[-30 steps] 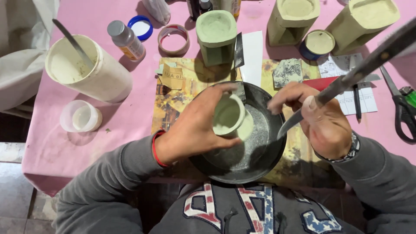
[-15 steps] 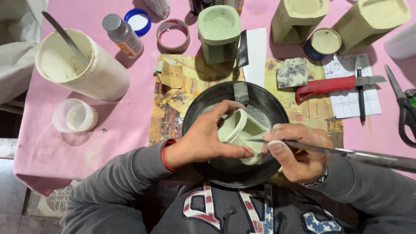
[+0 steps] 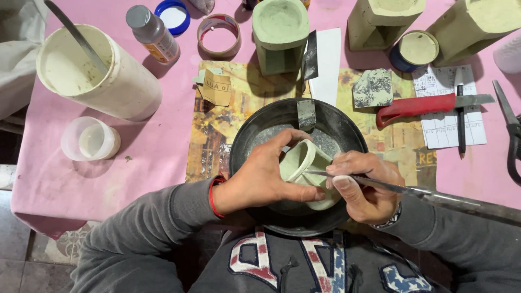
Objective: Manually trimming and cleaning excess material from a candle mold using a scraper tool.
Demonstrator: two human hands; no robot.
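My left hand [image 3: 266, 176] grips a small pale green clay cup [image 3: 304, 163], tipped on its side over a black round bowl [image 3: 347, 127]. My right hand [image 3: 366, 184] holds a long thin metal blade [image 3: 412, 190] whose tip lies against the cup's rim. Grey dust covers the bowl's bottom. A small metal scraper [image 3: 305, 113] leans on the bowl's far rim. The bowl stands on a printed paper sheet [image 3: 217, 130] on the pink tablecloth [image 3: 157, 157].
A white bucket [image 3: 97, 76] with a stirring stick stands at the left, a small clear cup [image 3: 89, 139] below it. Green moulds [image 3: 279, 32] stand at the back, with a tape roll [image 3: 218, 35] and bottle [image 3: 153, 33]. Right: red-handled knife [image 3: 418, 106], scissors [image 3: 510, 130], grey sponge [image 3: 372, 88].
My right hand turned the long blade from pointing up-right to lying level across the cup's rim. My left hand tipped the cup from upright onto its side, lower in the bowl.
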